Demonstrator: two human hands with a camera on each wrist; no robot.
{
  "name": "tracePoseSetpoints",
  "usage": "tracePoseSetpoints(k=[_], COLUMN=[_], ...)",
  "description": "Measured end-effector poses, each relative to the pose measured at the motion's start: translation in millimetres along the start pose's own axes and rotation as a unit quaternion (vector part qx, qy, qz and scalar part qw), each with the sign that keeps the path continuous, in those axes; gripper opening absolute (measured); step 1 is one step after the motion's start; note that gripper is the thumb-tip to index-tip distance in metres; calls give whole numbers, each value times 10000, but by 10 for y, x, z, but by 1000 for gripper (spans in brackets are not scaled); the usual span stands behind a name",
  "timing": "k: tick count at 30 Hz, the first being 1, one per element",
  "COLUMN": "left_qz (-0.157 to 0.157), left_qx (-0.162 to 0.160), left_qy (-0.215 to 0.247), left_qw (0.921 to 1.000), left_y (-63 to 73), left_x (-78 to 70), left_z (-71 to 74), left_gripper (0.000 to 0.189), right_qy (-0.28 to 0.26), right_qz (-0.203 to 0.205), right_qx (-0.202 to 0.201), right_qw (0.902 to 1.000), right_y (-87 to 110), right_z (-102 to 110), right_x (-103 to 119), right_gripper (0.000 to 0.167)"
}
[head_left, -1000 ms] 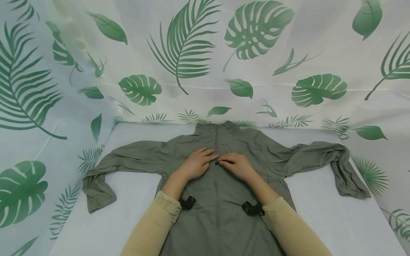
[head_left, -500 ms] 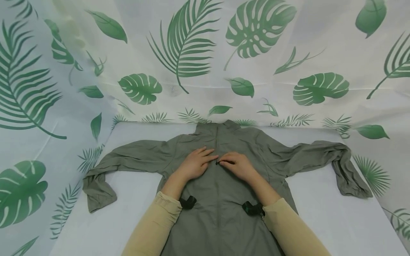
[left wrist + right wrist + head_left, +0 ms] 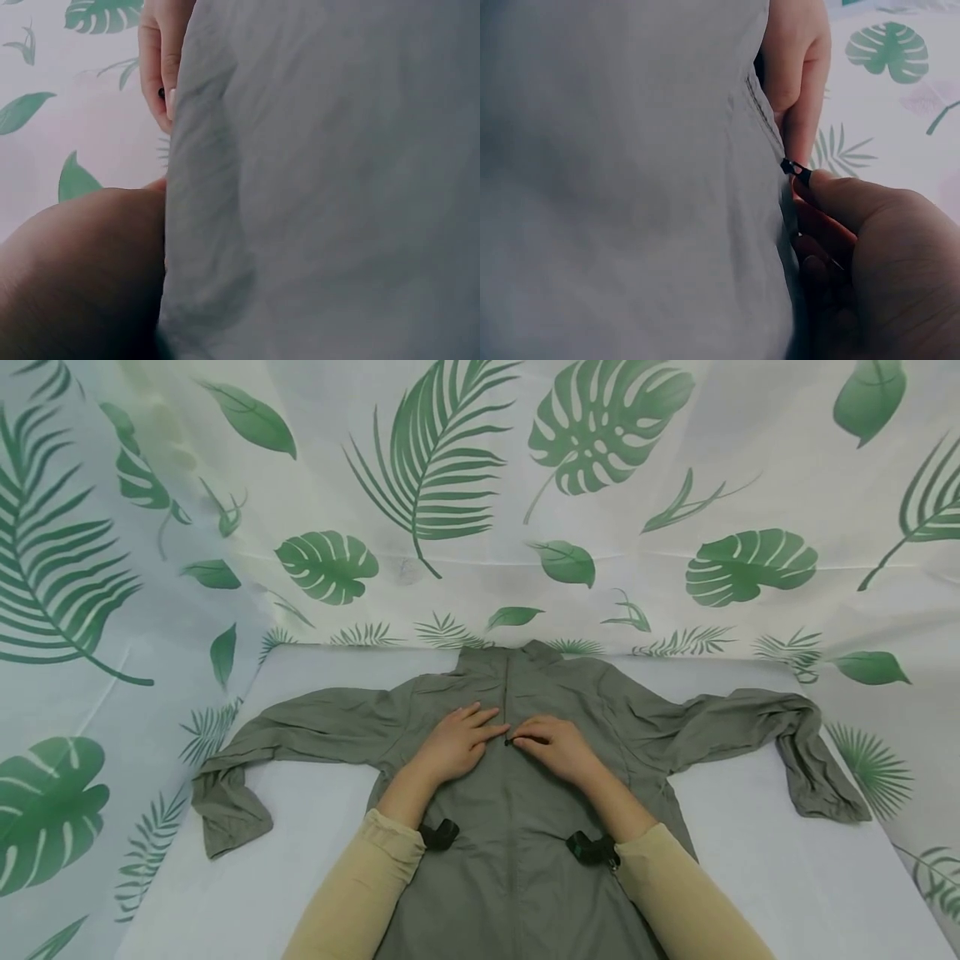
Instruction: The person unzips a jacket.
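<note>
A grey-green zip jacket [image 3: 465,877] lies front up, its sleeves spread out to both sides. My right hand [image 3: 558,747] pinches the black zipper pull [image 3: 798,171] between thumb and fingers, at chest height on the centre line. Flat on the chest just left of the zipper rests my left hand [image 3: 461,745], fingers extended, its index fingertip close by the pull. Above the pull the zipper line [image 3: 507,685] runs up to the collar [image 3: 483,660]. In the left wrist view the jacket's fabric hides most of the left hand.
The jacket lies on a white table [image 3: 315,835] whose far edge meets a white curtain [image 3: 465,585] printed with green leaves. The left sleeve end [image 3: 236,818] and right sleeve end [image 3: 821,785] are bent towards the near side. Black wrist cameras [image 3: 440,835] sit under both forearms.
Hardly anything differs: both hands stay at the same spot on the zipper, the right still pinching the pull. The head view shifts very slightly.
</note>
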State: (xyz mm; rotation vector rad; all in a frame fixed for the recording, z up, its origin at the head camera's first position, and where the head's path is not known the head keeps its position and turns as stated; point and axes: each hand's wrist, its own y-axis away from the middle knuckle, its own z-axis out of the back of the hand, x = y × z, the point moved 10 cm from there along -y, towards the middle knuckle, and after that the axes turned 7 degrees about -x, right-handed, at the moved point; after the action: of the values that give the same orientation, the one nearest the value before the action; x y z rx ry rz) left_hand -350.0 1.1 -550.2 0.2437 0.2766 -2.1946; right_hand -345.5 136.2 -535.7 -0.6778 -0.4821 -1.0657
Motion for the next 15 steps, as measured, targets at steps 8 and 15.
tracePoseSetpoints(k=[8, 15], left_qz=[95, 84], left_qx=[132, 152], left_qy=[76, 246], left_qw=[9998, 9995], left_y=[-19, 6], left_x=[-2, 13], left_z=[6, 7], left_gripper=[41, 42], right_qy=[165, 202], right_qz=[157, 363], right_qx=[-60, -106], right_qw=[9997, 9991], right_y=[18, 65], right_z=[32, 26], right_x=[81, 190], right_gripper=[16, 14])
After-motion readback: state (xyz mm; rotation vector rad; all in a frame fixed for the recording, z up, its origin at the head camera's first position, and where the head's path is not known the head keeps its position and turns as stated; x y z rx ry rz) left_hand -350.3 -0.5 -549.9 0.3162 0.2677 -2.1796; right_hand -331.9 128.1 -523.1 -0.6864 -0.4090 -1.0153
